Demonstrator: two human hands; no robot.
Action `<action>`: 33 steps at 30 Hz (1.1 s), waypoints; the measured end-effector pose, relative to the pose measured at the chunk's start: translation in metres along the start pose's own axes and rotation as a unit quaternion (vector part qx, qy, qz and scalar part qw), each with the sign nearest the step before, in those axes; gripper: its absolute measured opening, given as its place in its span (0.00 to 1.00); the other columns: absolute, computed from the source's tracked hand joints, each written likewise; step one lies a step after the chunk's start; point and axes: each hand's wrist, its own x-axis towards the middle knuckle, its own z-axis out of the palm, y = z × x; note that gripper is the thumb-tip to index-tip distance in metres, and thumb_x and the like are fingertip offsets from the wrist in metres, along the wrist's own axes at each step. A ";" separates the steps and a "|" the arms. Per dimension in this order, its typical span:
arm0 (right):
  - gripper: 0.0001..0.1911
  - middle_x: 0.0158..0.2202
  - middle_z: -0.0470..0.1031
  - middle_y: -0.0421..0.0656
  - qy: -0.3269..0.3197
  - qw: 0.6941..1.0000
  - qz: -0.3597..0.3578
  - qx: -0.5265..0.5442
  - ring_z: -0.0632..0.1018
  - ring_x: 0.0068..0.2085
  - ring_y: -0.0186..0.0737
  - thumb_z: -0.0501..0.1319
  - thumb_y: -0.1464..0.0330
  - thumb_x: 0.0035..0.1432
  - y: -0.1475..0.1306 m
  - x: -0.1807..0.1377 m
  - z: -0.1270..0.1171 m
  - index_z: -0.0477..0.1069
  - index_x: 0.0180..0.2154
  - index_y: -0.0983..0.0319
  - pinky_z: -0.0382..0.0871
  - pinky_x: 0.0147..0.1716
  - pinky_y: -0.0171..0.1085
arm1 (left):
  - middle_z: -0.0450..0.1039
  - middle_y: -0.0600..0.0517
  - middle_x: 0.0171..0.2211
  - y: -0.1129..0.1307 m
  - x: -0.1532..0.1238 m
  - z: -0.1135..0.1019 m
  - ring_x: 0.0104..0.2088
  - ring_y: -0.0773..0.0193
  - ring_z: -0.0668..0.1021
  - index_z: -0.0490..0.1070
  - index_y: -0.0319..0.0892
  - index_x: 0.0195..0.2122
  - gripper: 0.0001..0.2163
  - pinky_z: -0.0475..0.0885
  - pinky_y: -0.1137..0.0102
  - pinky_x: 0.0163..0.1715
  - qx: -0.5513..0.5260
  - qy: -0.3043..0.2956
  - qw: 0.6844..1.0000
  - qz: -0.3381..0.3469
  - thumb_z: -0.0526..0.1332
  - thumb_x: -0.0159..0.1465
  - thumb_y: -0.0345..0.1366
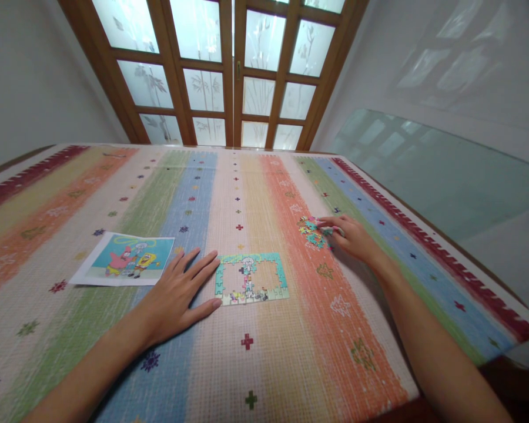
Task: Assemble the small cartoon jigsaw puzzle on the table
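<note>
A partly assembled jigsaw puzzle [283, 281] lies flat on the striped tablecloth, its border joined and a cartoon figure running down its middle. The cloth shows through the gaps on both sides of that figure. My left hand [183, 288] rests flat with fingers spread, its thumb and fingertips at the puzzle's left edge. To the right is a small heap of loose puzzle pieces [315, 239], mostly teal with some yellow and pink. Over the heap's right side, my right hand [350, 235] has its fingers bent together around a teal puzzle piece, partly hidden by the fingers.
Left of my left hand lies a printed reference picture [130, 258] of cartoon characters on white paper. The striped tablecloth [255, 205] covers the table. Beyond stand wooden doors [233, 76] with frosted panes, and a glass panel [445, 170] is at the right.
</note>
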 end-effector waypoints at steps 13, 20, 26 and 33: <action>0.26 0.48 0.81 0.46 0.046 0.999 0.028 0.001 0.78 0.48 0.53 0.53 0.71 0.57 0.013 -0.004 0.009 0.70 0.56 0.57 0.72 0.50 0.55 | 0.58 0.48 0.71 -0.001 0.000 0.001 0.68 0.40 0.62 0.48 0.48 0.72 0.35 0.52 0.41 0.67 -0.003 0.005 1.000 0.002 0.53 0.70 0.59; 0.20 0.43 0.82 0.46 0.044 0.999 0.029 -0.008 0.77 0.44 0.53 0.54 0.69 0.57 0.014 -0.004 0.005 0.76 0.49 0.57 0.72 0.47 0.53 | 0.58 0.48 0.71 -0.001 -0.001 0.001 0.68 0.40 0.62 0.49 0.47 0.72 0.34 0.52 0.41 0.68 0.000 0.004 1.000 0.004 0.53 0.70 0.59; 0.13 0.39 0.78 0.47 0.011 1.000 -0.006 -0.022 0.76 0.42 0.52 0.59 0.59 0.58 0.008 -0.005 -0.001 0.80 0.36 0.56 0.70 0.50 0.56 | 0.60 0.48 0.70 0.000 0.000 0.001 0.68 0.41 0.63 0.51 0.49 0.72 0.34 0.52 0.42 0.68 -0.006 0.013 1.000 -0.004 0.51 0.70 0.60; 0.16 0.40 0.75 0.49 0.013 1.000 -0.016 0.003 0.75 0.44 0.52 0.59 0.55 0.62 0.002 -0.006 0.006 0.81 0.40 0.55 0.72 0.47 0.52 | 0.58 0.50 0.71 -0.002 -0.001 0.002 0.68 0.41 0.62 0.47 0.50 0.73 0.35 0.53 0.42 0.67 -0.002 0.011 1.000 0.003 0.51 0.70 0.60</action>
